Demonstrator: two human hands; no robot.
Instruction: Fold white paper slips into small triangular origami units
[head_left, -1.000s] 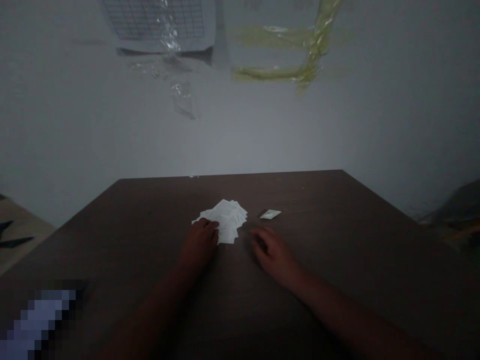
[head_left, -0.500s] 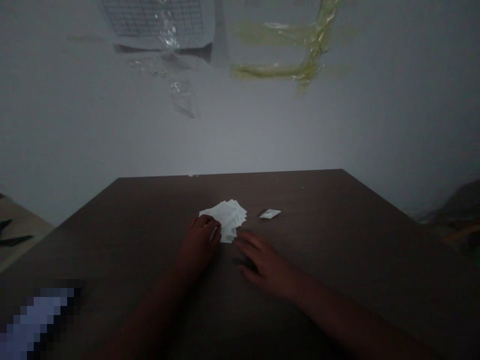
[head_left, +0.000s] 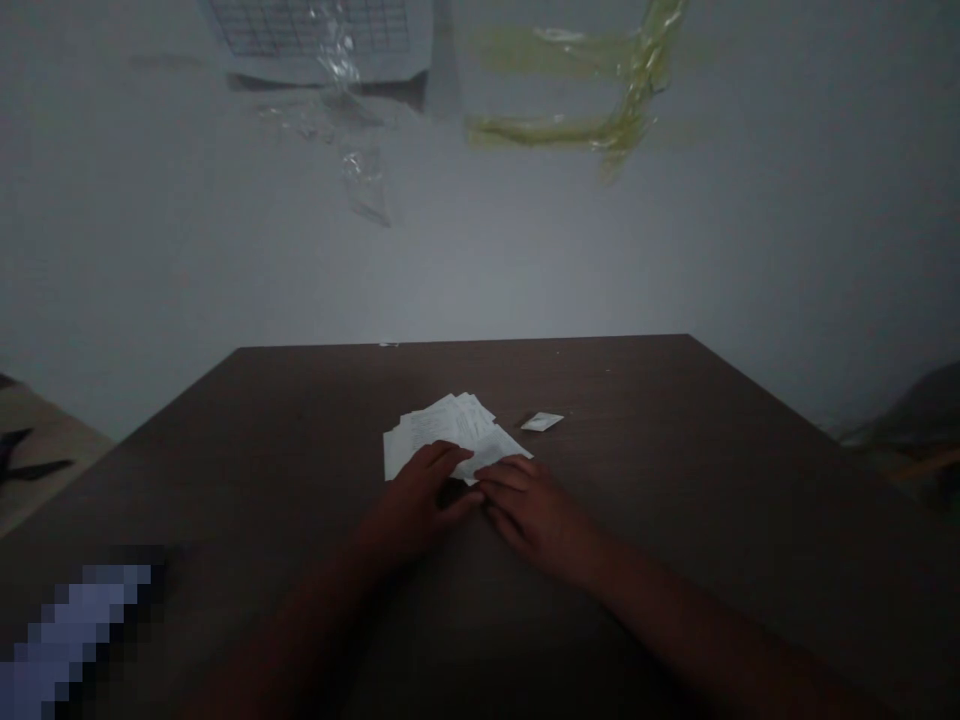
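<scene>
A fanned pile of small white paper slips point(head_left: 439, 422) lies in the middle of the dark table, faint print showing on some. My left hand point(head_left: 421, 500) rests over the pile's near edge, fingers stretched out and thumb apart. From the right, my right hand point(head_left: 536, 515) lies with its extended fingers on the pile's near right corner. The fingertips of both hands almost meet, and they cover the near edge of the slips. One separate small white packet or folded slip point(head_left: 542, 422) lies just right of the pile.
The brown table point(head_left: 675, 480) reaches back to a pale wall point(head_left: 570, 260). A gridded sheet point(head_left: 300, 30) and yellowish tape point(head_left: 547, 130) are stuck up there. A pixelated bluish object point(head_left: 75, 630) lies front left. Dark objects point(head_left: 37, 468) sit on a lighter surface beyond the left edge.
My left hand has shifted right across the pile, uncovering its left side. Slips now spread further left and right. My right hand has moved slightly and now lies on the slips.
</scene>
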